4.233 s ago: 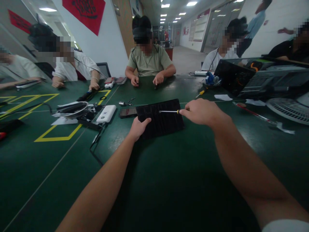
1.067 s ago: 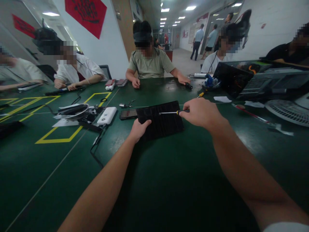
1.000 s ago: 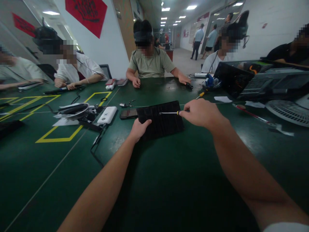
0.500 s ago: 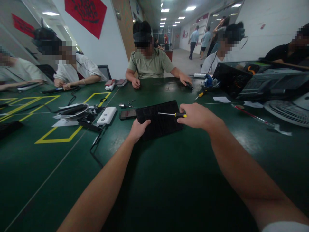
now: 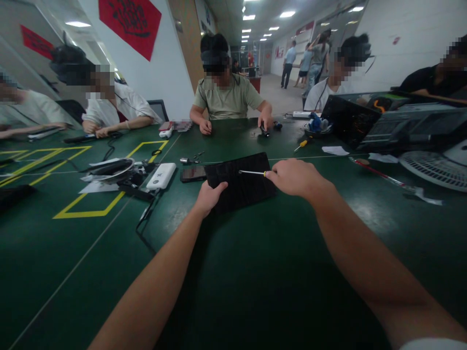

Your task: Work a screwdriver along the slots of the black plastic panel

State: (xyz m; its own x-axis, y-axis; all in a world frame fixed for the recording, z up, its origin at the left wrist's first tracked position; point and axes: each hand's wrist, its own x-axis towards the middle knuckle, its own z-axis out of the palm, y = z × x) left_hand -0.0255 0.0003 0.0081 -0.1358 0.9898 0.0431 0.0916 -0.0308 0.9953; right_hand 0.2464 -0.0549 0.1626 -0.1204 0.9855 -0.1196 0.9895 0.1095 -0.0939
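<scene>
A flat black panel [image 5: 248, 187] is tilted above the green table, its left edge gripped by my left hand [image 5: 211, 196] with the thumb on top. My right hand [image 5: 292, 176] is closed round the yellow and black handle of a screwdriver [image 5: 252, 172]. The metal shaft points left across the panel, and its tip is over the panel's upper middle; whether it touches cannot be made out. Behind the panel's left edge lies a dark phone-like device [image 5: 192, 174]. A small metal cylinder [image 5: 185, 161] and several tiny dark parts lie beyond it.
On the left are a white power bank [image 5: 161, 176], cables and a round metal assembly [image 5: 113, 169]. A yellow screwdriver [image 5: 302, 144], a computer case [image 5: 412, 121] and a white fan grille [image 5: 438, 167] are on the right. A person [image 5: 229, 97] sits opposite, holding a dark object.
My right hand has closed further over the screwdriver's handle, covering most of it. The person opposite has moved one hand inward to a dark object. My left hand stays on the panel.
</scene>
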